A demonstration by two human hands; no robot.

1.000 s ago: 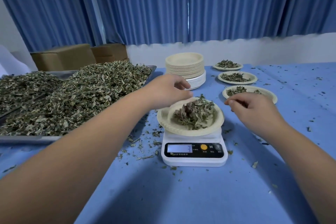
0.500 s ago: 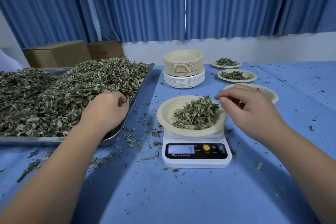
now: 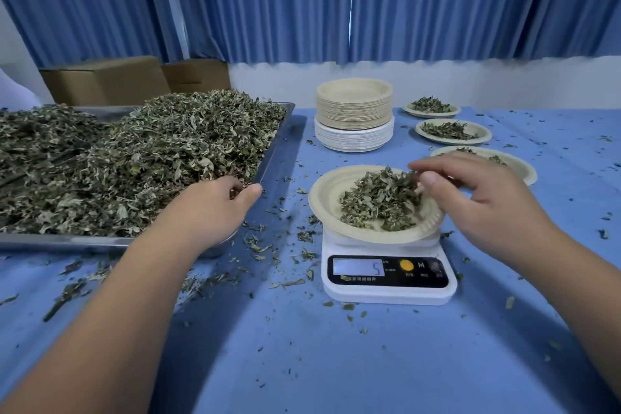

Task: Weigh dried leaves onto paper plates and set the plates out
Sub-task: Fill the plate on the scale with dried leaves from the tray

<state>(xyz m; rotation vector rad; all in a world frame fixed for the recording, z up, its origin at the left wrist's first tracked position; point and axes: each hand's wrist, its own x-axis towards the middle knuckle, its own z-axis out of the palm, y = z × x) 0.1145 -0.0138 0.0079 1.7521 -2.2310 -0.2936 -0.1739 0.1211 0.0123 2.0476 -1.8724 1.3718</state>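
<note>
My left grip (image 3: 215, 208) curls round dried leaves (image 3: 151, 161) at the tray's (image 3: 279, 148) corner, nine o'clock of the scale (image 3: 386, 289); my right grip (image 3: 470, 198) pinches leaves on the plate (image 3: 326, 195) atop it. Pressing that rim would skew the reading or tip the plate.

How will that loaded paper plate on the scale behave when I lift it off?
Probably very light: the scale display shows a single digit. The paper plate looks thin, so may flex. Its loose leaves could spill if tilted.
</note>
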